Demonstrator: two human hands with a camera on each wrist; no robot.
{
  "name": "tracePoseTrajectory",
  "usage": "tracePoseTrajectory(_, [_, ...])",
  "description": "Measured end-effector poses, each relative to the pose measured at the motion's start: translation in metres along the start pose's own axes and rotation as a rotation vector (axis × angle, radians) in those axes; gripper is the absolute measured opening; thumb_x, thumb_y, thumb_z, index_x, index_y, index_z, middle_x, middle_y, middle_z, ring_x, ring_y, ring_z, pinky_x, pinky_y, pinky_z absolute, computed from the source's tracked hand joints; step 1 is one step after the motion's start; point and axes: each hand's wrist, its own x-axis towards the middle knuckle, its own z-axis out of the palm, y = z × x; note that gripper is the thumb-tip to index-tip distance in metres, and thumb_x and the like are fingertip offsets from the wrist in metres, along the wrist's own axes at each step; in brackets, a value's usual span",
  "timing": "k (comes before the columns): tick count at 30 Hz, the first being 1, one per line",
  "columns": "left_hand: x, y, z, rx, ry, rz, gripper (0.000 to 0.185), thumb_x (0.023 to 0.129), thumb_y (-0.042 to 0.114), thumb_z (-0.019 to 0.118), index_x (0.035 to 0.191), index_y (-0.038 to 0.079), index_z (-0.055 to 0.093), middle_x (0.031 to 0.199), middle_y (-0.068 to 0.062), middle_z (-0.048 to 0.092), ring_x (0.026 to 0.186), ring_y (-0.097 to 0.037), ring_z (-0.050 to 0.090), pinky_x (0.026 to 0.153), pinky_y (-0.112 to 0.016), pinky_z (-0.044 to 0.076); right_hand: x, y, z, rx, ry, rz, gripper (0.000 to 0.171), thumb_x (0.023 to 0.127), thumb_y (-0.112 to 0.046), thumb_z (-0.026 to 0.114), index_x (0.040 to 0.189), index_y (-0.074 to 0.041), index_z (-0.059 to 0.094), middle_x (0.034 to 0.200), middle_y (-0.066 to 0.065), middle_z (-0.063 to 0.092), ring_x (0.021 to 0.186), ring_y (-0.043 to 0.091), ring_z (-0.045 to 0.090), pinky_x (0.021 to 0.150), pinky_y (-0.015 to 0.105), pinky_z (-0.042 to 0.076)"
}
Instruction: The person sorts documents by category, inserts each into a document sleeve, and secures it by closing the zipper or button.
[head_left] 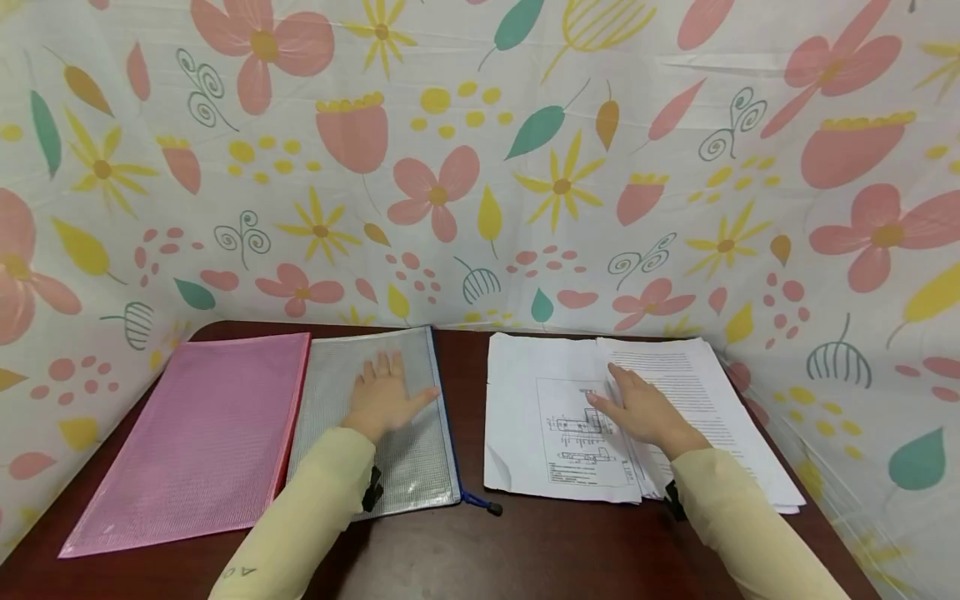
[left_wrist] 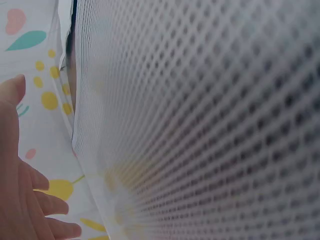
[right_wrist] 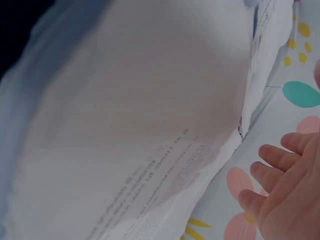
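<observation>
My left hand is spread over a clear mesh zipper pouch with a dark blue zipper edge, its thumb pointing right. In the left wrist view the fingers stretch out over the pouch's mesh. On the right, my right hand hovers over two side-by-side stacks of paper, fingers extended and holding nothing. The left stack shows a printed diagram; the right stack carries lines of text. The right wrist view shows that hand's straight fingers beside the printed sheets.
A pink mesh pouch lies at the left, against the clear one. A blue zipper pull sticks out at the clear pouch's lower right corner. Behind the dark brown table hangs a flowered curtain.
</observation>
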Motion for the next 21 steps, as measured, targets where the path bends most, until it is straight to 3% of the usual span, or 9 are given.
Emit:
tracePoseTrajectory(9, [0.000,0.016,0.012,-0.003,-0.031,-0.059,0.097,0.085,0.069,0.044,0.146,-0.004,0.026,0.150,-0.027,0.027,0.134,-0.049,0.029,0.105,-0.058,0.033,0.003,0.002,0.011,-0.070,-0.001,0.007,0.081,0.091,-0.053,0.050,0.137,0.012,0.038,0.141,0.033,0.037,0.131,0.050,0.033,0.106,0.062,0.026])
tracePoseTrajectory(14, [-0.005,0.029,0.015,-0.023,-0.046,-0.055,0.084,0.084,0.062,0.054,0.131,-0.007,0.048,0.133,-0.028,0.046,0.121,-0.046,0.042,0.095,-0.058,0.042,0.003,0.002,0.017,-0.091,-0.026,0.049,0.085,0.088,-0.058,0.053,0.133,0.013,0.043,0.143,0.034,0.034,0.134,0.048,0.028,0.106,0.067,0.019])
tracePoseTrajectory(21, [-0.011,0.042,0.013,-0.056,-0.044,-0.051,0.063,0.081,0.048,0.066,0.110,-0.008,0.061,0.114,-0.027,0.052,0.105,-0.042,0.048,0.083,-0.054,0.047,0.005,-0.004,0.020,-0.098,-0.049,0.074,0.091,0.082,-0.060,0.060,0.134,0.012,0.042,0.145,0.033,0.031,0.136,0.047,0.024,0.107,0.068,0.016])
